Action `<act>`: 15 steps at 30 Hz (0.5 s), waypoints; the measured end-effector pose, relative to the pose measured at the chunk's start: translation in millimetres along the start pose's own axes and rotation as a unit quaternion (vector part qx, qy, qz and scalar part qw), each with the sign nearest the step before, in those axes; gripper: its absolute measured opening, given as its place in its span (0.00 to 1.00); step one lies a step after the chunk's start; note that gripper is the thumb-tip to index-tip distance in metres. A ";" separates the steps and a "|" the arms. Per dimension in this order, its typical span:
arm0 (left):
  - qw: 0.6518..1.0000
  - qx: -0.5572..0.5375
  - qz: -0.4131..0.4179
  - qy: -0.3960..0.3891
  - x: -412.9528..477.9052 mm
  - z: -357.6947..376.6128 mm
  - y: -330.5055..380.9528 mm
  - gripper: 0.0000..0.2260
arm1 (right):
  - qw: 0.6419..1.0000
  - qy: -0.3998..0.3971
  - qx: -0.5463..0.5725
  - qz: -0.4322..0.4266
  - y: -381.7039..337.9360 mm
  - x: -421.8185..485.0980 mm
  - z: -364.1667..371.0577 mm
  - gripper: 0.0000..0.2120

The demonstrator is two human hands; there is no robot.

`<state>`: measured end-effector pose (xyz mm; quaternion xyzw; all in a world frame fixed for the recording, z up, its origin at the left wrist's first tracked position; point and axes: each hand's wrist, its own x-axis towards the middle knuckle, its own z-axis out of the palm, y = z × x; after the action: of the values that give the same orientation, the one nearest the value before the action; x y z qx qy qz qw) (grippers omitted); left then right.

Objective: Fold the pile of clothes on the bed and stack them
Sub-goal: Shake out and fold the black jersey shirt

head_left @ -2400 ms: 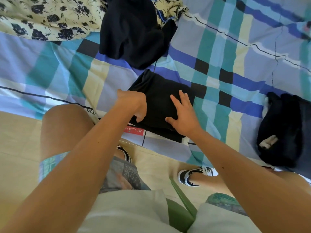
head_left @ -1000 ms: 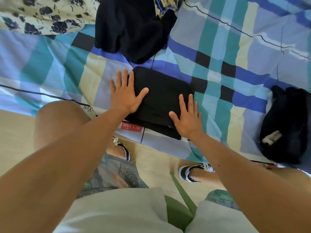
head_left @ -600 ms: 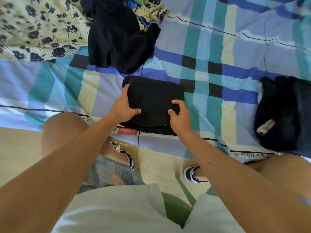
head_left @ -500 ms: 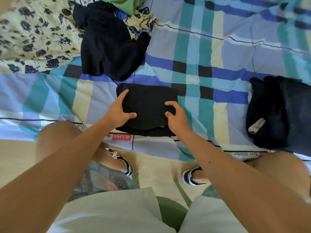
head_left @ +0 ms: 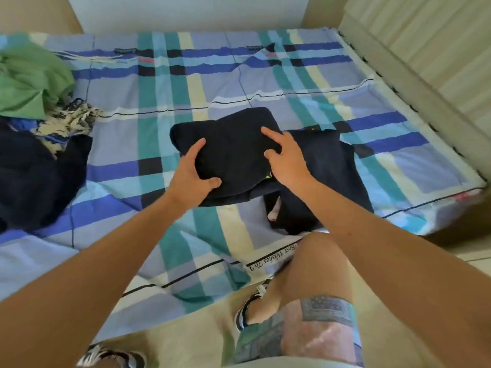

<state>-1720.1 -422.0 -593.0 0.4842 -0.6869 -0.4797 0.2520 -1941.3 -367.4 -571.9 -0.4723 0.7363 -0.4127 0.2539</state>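
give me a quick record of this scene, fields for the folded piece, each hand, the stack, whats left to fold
folded garment: dark, held partly over the stack
left hand: grips its left edge
right hand: grips its right edge
stack: dark clothes, right side of bed
unfolded: green garment, floral cloth, dark garment, on the left

Shorts [head_left: 318, 328] are worn here, done in a patchwork print of greens, greys and blues, with a faded stars-and-stripes patch [head_left: 328, 309] stitched near the hem. A pale shirt hem [head_left: 292, 364] can just be made out at the bottom edge. Black-and-white striped footwear too: one sneaker [head_left: 249, 306] is seen below the knee, the other sneaker [head_left: 114, 357] lower left. Arms are left bare right down to the left hand [head_left: 191, 179] and right hand [head_left: 288, 160].
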 end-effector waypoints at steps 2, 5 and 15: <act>0.999 -0.008 0.021 -0.031 22.2 44.1 37.0 0.44 | 0.999 0.047 -0.007 0.008 23.9 11.3 -54.8 0.26; 0.997 0.006 0.054 -0.062 41.6 109.3 78.7 0.45 | 0.993 0.105 -0.050 0.035 64.1 19.9 -121.5 0.25; 0.858 0.501 -0.019 -0.112 50.2 200.9 84.3 0.35 | 0.930 -0.023 -0.306 0.205 181.3 -5.6 -139.4 0.28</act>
<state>-1938.9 -378.2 -605.7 0.5006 -0.8489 -0.1268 -0.1124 -2133.5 -272.5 -651.7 -0.3754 0.9015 -0.0958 0.1927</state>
